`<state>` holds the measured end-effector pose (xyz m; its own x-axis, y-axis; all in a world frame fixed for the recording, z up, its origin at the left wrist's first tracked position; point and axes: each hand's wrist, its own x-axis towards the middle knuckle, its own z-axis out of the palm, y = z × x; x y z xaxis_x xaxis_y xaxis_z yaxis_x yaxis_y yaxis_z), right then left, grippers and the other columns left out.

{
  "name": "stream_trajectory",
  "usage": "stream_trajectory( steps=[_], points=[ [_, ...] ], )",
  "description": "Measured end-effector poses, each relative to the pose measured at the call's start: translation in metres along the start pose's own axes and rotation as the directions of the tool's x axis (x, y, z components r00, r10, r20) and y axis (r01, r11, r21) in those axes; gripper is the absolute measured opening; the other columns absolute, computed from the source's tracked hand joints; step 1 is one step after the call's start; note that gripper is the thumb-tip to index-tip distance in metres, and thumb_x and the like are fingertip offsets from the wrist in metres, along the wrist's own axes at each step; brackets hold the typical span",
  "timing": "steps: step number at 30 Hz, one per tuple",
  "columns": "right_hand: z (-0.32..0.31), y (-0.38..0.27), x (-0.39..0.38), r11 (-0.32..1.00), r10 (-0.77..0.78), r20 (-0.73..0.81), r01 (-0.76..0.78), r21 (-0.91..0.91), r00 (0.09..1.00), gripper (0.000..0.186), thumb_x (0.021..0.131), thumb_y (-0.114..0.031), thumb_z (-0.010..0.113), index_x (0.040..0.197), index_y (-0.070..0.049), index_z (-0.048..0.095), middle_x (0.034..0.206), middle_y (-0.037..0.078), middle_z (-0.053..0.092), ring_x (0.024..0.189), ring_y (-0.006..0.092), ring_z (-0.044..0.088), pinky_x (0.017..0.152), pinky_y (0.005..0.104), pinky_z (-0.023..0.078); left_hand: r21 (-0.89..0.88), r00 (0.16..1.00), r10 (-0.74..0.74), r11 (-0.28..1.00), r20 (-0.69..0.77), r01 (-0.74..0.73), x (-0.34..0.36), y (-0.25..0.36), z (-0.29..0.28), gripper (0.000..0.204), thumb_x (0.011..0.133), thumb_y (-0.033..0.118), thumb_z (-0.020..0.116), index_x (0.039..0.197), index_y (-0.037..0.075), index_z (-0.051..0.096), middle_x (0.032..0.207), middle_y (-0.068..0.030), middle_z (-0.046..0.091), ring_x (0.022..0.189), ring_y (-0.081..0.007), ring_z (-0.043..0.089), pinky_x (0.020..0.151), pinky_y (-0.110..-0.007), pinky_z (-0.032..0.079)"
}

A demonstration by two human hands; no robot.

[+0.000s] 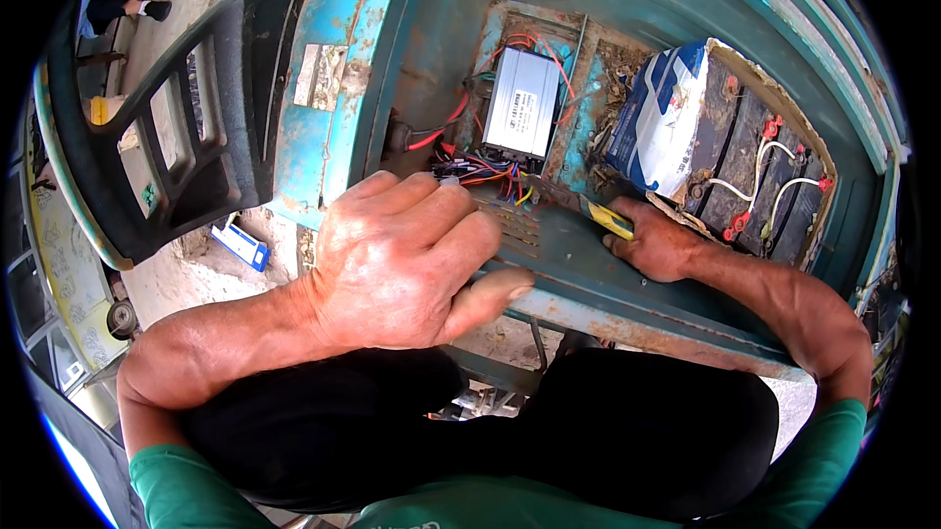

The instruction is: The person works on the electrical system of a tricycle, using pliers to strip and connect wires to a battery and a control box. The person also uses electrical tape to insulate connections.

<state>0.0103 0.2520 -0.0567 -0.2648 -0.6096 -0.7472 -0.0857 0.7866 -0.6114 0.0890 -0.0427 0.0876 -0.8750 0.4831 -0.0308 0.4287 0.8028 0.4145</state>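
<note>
My left hand (407, 259) is closed in front of the compartment, over its near edge. Its fingers curl under near a bundle of coloured wires (490, 171), and whatever they grip is hidden. My right hand (657, 240) is wrapped around a yellow-and-black utility knife (608, 218), whose tip points left toward the wires. Just beyond the wires lies a silver metal controller box (520, 102) with a white label. Red cables (428, 140) run along its left side.
Dark batteries (730, 142) with red terminals and white leads fill a torn blue-and-white carton (657, 117) at right. A rusty teal metal wall (338, 68) encloses the compartment. A black plastic panel (230, 88) stands left, with a blue-and-white packet (240, 245) below it. Someone's leg (137, 7) shows far left.
</note>
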Motion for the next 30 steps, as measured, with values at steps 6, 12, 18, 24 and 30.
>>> stream_trajectory(
  steps=[6, 12, 18, 24, 30],
  points=[
    [0.007, 0.008, -0.001, 0.993, -0.101, -0.055, 0.096, -0.074, 0.993, 0.056, 0.095, -0.020, 0.060, 0.146, -0.003, 0.043, 0.130, 0.026, 0.058, 0.121, 0.0383, 0.058, 0.105, 0.0410, 0.044, 0.017, 1.000, -0.004, 1.000, 0.006, 0.003, -0.002, 0.000, 0.000, 0.029, 0.071, 0.029, 0.078, 0.085, 0.006, 0.065, 0.083, -0.0081, 0.065, 0.066, -0.0253, 0.060, 0.058, -0.038, 0.046],
    [-0.003, -0.003, -0.011, 0.997, -0.076, 0.013, 0.076, -0.004, 0.997, 0.067, 0.095, -0.015, 0.055, 0.157, -0.007, 0.030, 0.150, 0.025, 0.046, 0.137, 0.0379, 0.047, 0.117, 0.0395, 0.036, 0.023, 1.000, 0.008, 1.000, 0.000, -0.008, -0.002, -0.001, 0.001, 0.030, 0.071, 0.029, 0.077, 0.085, 0.006, 0.065, 0.083, -0.0082, 0.065, 0.064, -0.0252, 0.059, 0.057, -0.037, 0.045],
    [-0.003, 0.006, -0.010, 0.991, -0.117, 0.031, 0.115, 0.062, 0.993, 0.067, 0.095, -0.015, 0.054, 0.156, -0.004, 0.029, 0.151, 0.027, 0.044, 0.139, 0.0367, 0.045, 0.118, 0.0391, 0.034, 0.026, 1.000, 0.002, 1.000, 0.000, -0.002, -0.002, 0.000, 0.002, 0.029, 0.070, 0.028, 0.077, 0.085, 0.006, 0.065, 0.082, -0.0080, 0.064, 0.064, -0.0250, 0.059, 0.057, -0.037, 0.045],
    [-0.001, -0.001, -0.005, 0.991, -0.124, 0.038, 0.121, 0.063, 0.992, 0.067, 0.094, -0.013, 0.053, 0.156, -0.003, 0.029, 0.148, 0.028, 0.046, 0.136, 0.0371, 0.048, 0.115, 0.0391, 0.037, 0.022, 1.000, 0.003, 1.000, -0.001, -0.003, -0.001, 0.000, 0.001, 0.029, 0.069, 0.027, 0.077, 0.084, 0.006, 0.065, 0.083, -0.0081, 0.065, 0.065, -0.0249, 0.060, 0.057, -0.037, 0.045],
    [0.002, -0.001, 0.001, 0.985, -0.169, 0.006, 0.168, 0.050, 0.986, 0.064, 0.094, -0.011, 0.054, 0.154, 0.000, 0.032, 0.143, 0.029, 0.049, 0.132, 0.0376, 0.051, 0.114, 0.0398, 0.038, 0.012, 1.000, 0.002, 1.000, -0.024, -0.002, 0.000, 0.001, 0.002, 0.029, 0.069, 0.027, 0.077, 0.084, 0.005, 0.065, 0.083, -0.0082, 0.065, 0.066, -0.0249, 0.061, 0.058, -0.037, 0.046]
  ],
)
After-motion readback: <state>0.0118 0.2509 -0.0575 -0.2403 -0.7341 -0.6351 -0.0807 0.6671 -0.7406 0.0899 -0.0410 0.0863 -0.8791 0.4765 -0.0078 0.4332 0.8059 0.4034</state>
